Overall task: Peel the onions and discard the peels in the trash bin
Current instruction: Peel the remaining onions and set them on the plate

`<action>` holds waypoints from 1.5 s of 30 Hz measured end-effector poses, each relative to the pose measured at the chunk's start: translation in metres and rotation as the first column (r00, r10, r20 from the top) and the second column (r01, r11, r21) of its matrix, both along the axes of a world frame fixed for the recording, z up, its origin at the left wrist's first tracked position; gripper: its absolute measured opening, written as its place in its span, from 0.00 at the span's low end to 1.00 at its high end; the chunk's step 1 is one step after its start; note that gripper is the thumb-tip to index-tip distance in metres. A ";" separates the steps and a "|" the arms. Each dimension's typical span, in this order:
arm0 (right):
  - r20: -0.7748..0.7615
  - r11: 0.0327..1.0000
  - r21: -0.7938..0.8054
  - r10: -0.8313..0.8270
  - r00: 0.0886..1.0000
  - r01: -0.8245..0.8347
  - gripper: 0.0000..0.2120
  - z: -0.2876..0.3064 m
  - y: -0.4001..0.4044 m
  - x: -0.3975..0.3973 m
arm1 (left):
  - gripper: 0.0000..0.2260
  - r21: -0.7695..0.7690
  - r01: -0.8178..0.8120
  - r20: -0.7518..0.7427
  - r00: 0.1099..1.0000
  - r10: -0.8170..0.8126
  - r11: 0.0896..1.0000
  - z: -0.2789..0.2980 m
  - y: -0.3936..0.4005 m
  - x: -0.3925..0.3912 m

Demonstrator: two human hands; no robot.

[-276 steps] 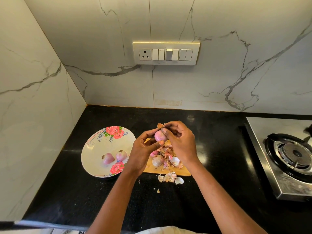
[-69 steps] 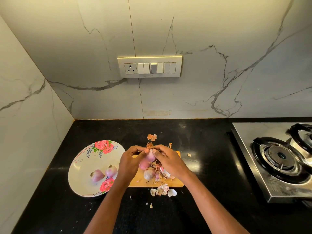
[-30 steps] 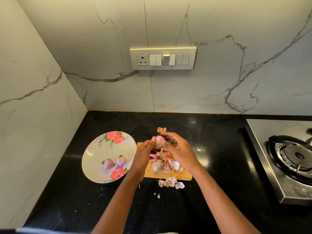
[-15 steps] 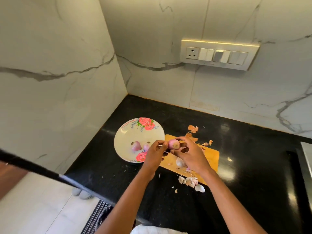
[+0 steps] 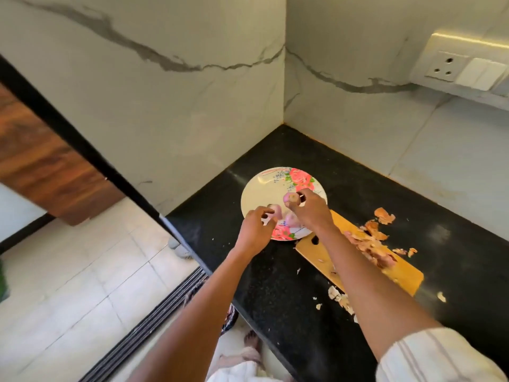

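Note:
My right hand [image 5: 309, 210] pinches a small peeled pink onion [image 5: 290, 197] over the floral plate [image 5: 259, 194]. Two more peeled onions [image 5: 276, 212] lie on the plate, partly hidden by my hands. My left hand [image 5: 254, 231] hovers at the plate's near edge with fingers loosely curled and nothing in it. A pile of brown and pink onion peels [image 5: 370, 241] covers the wooden cutting board [image 5: 319, 250] to the right. The trash bin is out of view.
Loose peel bits [image 5: 340, 297] lie on the black counter [image 5: 275, 285] in front of the board, and more peel [image 5: 384, 215] behind it. Marble walls meet in a corner behind the plate. A switch panel [image 5: 465, 70] sits at upper right. The counter edge drops to a tiled floor [image 5: 68, 285] at left.
My right hand has carried the peeled onion from above the board leftward over the plate. My left hand let go of it. The camera swung left and down.

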State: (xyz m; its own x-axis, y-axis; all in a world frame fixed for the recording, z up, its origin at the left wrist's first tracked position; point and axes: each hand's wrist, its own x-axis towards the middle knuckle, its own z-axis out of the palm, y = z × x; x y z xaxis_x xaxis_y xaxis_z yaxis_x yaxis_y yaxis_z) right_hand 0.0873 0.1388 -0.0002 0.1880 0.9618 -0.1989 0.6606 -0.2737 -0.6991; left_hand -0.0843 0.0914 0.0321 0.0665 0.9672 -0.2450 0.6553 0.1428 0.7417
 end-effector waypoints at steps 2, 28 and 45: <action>0.063 0.998 -0.029 0.049 0.997 -0.047 0.21 -0.010 0.010 -0.008 | 0.14 -0.016 -0.042 0.003 0.999 0.042 0.999 -0.002 0.003 -0.003; -0.196 0.940 0.052 -0.320 0.927 0.336 0.07 0.028 -0.134 0.083 | 0.07 -0.118 0.316 0.279 0.920 -0.274 0.941 -0.029 -0.015 0.086; 0.203 0.944 0.186 -0.308 0.929 0.273 0.29 -0.020 -0.190 0.044 | 0.06 -0.345 0.226 0.435 0.898 -0.058 0.911 -0.033 -0.062 0.090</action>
State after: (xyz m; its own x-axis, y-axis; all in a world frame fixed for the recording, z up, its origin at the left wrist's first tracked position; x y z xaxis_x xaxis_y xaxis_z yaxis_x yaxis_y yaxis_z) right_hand 0.1312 -0.0515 -0.0197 0.4866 0.8733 0.0256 0.7134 -0.3802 -0.5887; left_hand 0.0055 0.0297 -0.0007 0.3706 0.7773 -0.5084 0.3417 0.3949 0.8528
